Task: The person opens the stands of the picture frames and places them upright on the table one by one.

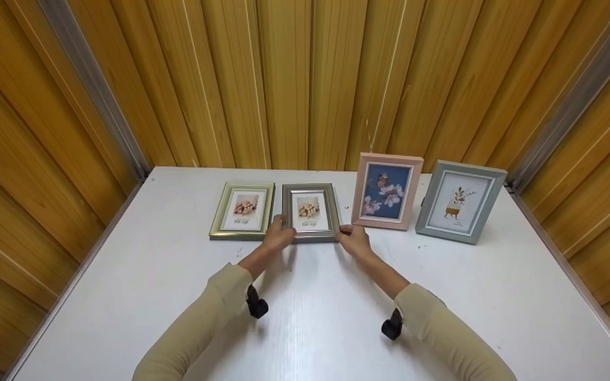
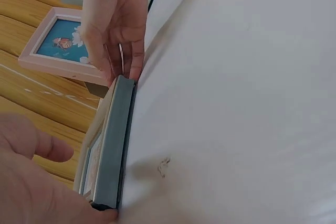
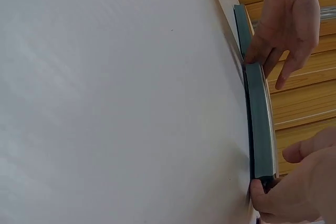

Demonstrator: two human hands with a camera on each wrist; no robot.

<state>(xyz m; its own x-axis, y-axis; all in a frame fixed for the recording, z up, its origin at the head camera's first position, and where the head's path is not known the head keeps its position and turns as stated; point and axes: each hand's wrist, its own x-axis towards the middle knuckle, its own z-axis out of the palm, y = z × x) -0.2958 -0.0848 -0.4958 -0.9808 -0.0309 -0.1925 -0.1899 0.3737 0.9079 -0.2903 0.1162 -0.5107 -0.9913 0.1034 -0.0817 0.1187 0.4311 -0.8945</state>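
In the head view, a brown-grey picture frame (image 1: 308,212) with a small floral picture lies face up on the white table. My left hand (image 1: 279,234) holds its near left corner. On the near right corner is the grip of my right hand (image 1: 355,241). The frame's long near edge (image 3: 262,121) shows blue-grey in the right wrist view, down at the table surface. Close on the left lies a gold picture frame (image 1: 244,210). A pink picture frame (image 1: 387,191) stands upright right of my right hand, and a grey-green one (image 1: 461,201) stands beyond it.
The white table (image 1: 305,328) ends at a wall of yellow wooden slats (image 1: 284,84). Metal posts (image 1: 98,79) rise at the two back corners. A black wrist camera (image 1: 256,304) hangs under each sleeve.
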